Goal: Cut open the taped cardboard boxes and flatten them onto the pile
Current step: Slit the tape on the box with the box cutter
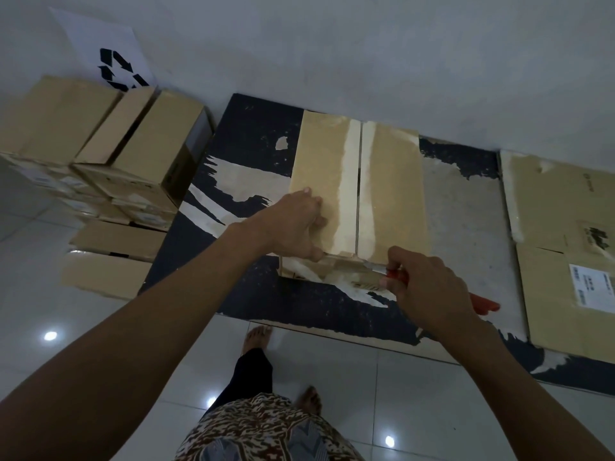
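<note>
Fingers of the right hand grip the red knife at the box edge; the left hand clasps its corner, steadying it.

Black recycling symbol on white sheet, box labels unreadable
</note>
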